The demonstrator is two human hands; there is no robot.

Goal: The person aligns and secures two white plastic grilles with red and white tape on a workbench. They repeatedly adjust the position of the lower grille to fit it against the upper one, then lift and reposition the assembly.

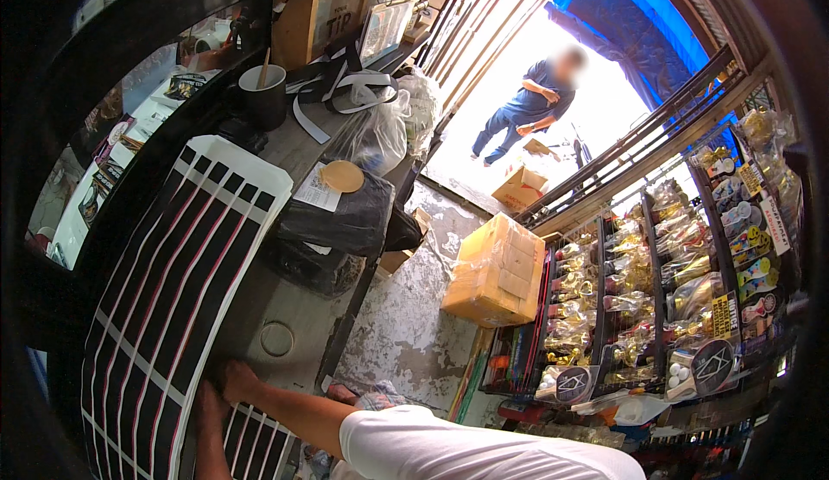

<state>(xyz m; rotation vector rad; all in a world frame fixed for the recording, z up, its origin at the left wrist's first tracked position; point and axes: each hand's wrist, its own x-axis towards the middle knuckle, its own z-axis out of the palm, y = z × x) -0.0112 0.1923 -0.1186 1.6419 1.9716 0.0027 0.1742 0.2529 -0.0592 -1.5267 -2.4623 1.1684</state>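
Note:
A stack of large white sheets printed with black bands and thin red and white stripes lies along the left of a dark counter. My left hand is at the right edge of the stack, low in the picture. Right beside it is my right hand, its arm coming across in a white sleeve. The fingers of both hands are mostly hidden, so their grip does not show. Another striped sheet shows below my right forearm. A clear ring, perhaps a tape roll, lies on the counter just beyond my hands.
Black wrapped packages, a dark mug and plastic bags crowd the counter's far end. A taped cardboard box stands on the worn floor. Racks of bagged trophies line the right. Outside, a person in dark blue stands near another box.

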